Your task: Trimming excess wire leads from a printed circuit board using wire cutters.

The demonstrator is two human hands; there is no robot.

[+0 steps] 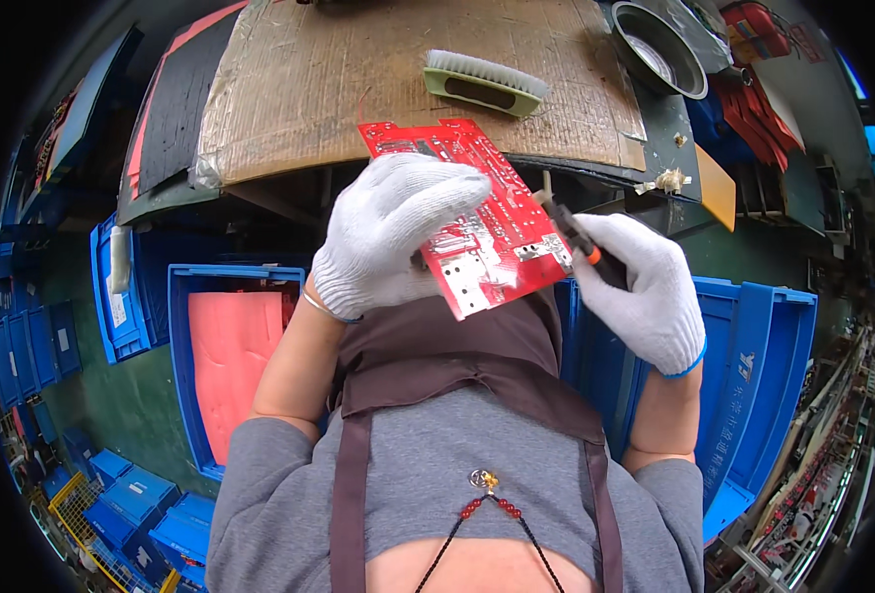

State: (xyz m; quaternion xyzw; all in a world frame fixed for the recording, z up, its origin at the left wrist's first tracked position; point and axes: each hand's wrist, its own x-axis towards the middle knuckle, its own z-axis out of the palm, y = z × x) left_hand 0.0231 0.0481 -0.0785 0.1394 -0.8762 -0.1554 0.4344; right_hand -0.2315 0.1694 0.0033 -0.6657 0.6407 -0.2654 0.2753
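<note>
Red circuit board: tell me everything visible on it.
The red circuit board is flat, roughly rectangular, notched at its top edge, with silvery spots and larger silvery patches lower down. It slants, its upper end over the cardboard. The gloved left hand holds its left side; a dark tool in the right hand is at its right edge, contact unclear.

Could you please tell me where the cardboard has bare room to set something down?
Bare cardboard lies left of the brush, with a smaller patch between brush and metal bowl. The near edge's middle is crowded by the red board and left hand.
</note>
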